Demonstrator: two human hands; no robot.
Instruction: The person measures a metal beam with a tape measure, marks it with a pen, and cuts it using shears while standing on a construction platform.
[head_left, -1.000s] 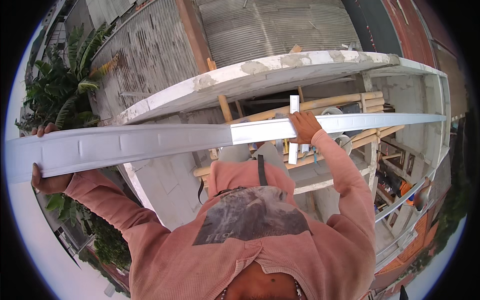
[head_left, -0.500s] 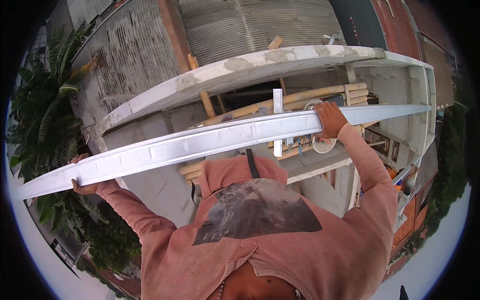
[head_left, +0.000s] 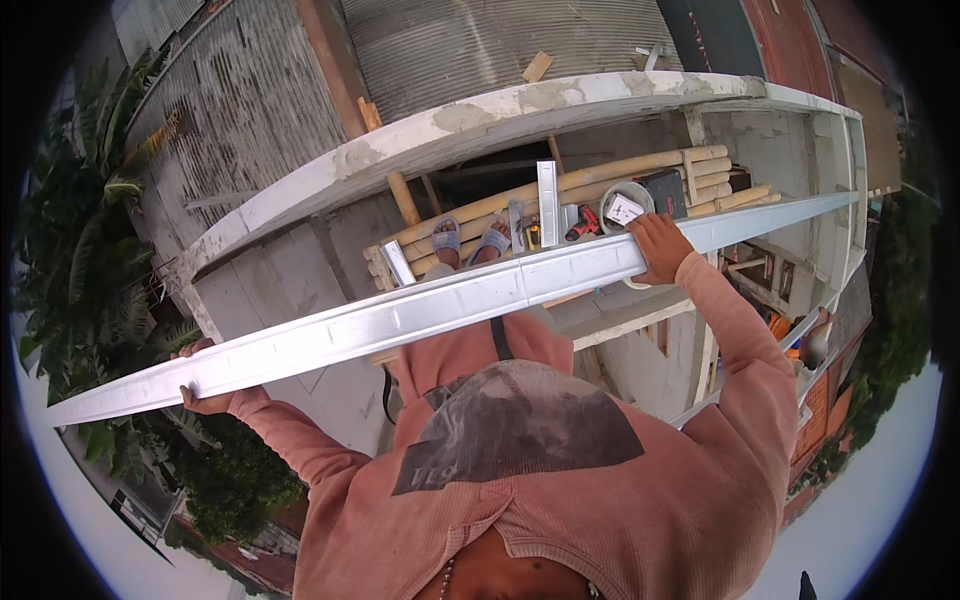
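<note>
A long silvery metal channel (head_left: 440, 312) stretches across the whole view in front of my chest, its left end lower in the picture than its right. My left hand (head_left: 210, 402) grips it toward the left end, thumb on the near edge and fingertips over the far edge. Farther right, my right hand (head_left: 660, 250) is wrapped over the channel from its far edge. Beyond the channel lie a short metal channel piece (head_left: 547, 205), a red and black power drill (head_left: 583, 224) and a round bucket (head_left: 612, 200) with a white box in it. The channel hides part of the bucket.
My sandalled feet (head_left: 445, 238) stand on a platform of bamboo poles (head_left: 640, 172). A concrete ledge (head_left: 470, 115) curves along the far side, with corrugated roofs (head_left: 500, 45) beyond. Leafy plants (head_left: 80, 220) grow at the left. Another person (head_left: 815, 345) appears at the far right.
The long channel has shifted slightly nearer in view, uncovering my feet, the drill and more of the bucket. My left hand has moved right and down in the picture; both hands keep their grip.
</note>
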